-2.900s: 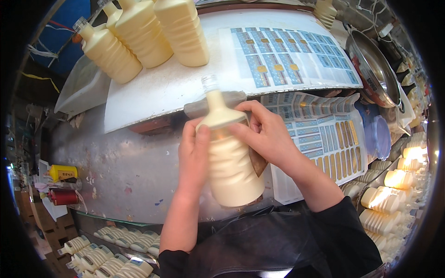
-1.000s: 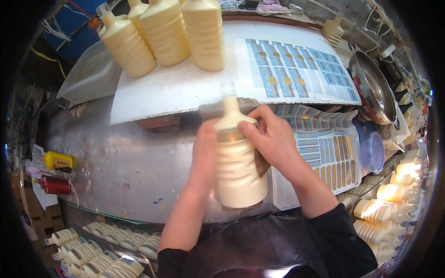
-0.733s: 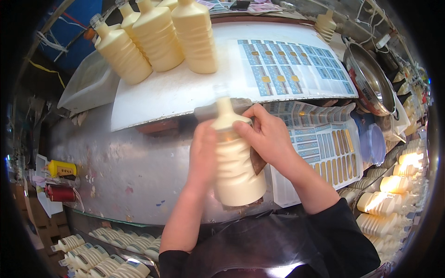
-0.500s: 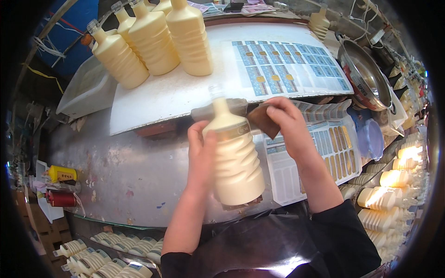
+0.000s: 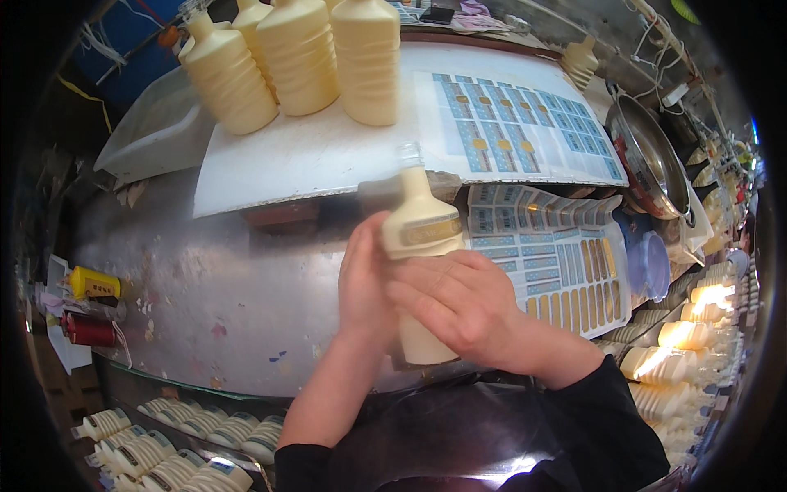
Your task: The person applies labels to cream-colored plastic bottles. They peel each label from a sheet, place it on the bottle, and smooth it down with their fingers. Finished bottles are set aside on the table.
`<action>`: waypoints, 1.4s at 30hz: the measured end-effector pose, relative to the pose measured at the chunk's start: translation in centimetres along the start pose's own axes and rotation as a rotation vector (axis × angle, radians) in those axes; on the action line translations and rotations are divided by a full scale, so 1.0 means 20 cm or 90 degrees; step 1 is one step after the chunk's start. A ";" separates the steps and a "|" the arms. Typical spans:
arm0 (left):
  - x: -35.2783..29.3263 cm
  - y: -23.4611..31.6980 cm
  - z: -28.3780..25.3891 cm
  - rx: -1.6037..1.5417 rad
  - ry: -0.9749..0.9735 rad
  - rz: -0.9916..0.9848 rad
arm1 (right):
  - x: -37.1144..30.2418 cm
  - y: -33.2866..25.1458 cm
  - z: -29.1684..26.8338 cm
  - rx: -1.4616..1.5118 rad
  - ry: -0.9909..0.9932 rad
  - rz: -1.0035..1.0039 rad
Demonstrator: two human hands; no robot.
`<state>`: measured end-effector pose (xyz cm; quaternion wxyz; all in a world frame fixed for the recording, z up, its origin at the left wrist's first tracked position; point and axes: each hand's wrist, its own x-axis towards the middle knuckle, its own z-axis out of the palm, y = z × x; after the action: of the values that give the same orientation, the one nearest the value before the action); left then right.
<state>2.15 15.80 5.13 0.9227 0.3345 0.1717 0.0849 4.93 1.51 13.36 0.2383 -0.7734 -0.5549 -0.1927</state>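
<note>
A cream plastic bottle [image 5: 422, 340] with a clear neck tip and wavy ribbed sides stands tilted in front of me. Across its shoulder runs a grey-gold label band [image 5: 430, 232]. My left hand [image 5: 365, 275] is closed against the bottle's left side, a little blurred. Over the front of the body lies my right hand [image 5: 459, 307], its fingers together and curved round the bottle toward the left hand. The palm is hidden, so I cannot tell whether the brown flat piece is under it. To the right are label sheets [image 5: 566, 275] with blue and gold strips.
Several cream bottles [image 5: 297, 61] stand on the white board [image 5: 279, 168], which also bears another label sheet [image 5: 512, 123]. A steel pan [image 5: 648, 152] sits at the far right. Yellow [image 5: 94, 284] and red [image 5: 90, 330] containers stand left. Many bottles lie in rows [image 5: 201, 422] below.
My right hand has come left and down from beside the label band onto the bottle's front. The brown flat piece it held is out of sight. The whole view has shifted slightly.
</note>
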 end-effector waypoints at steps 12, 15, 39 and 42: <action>-0.01 0.01 0.03 -0.052 0.031 -0.025 | 0.07 -0.01 0.01 -0.081 0.087 -0.009; -0.01 0.00 0.02 -0.068 0.004 -0.027 | 0.08 0.00 0.03 0.028 0.021 -0.008; -0.08 0.07 0.18 0.048 0.077 -0.003 | 0.19 0.15 0.18 0.170 0.163 0.395; -0.08 0.06 0.18 0.023 0.102 -0.001 | 0.22 0.15 0.11 0.149 0.087 0.484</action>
<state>2.00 14.19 8.94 0.9000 0.3431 0.2467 0.1072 9.20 5.44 13.60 0.4155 -0.8766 -0.2303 -0.0768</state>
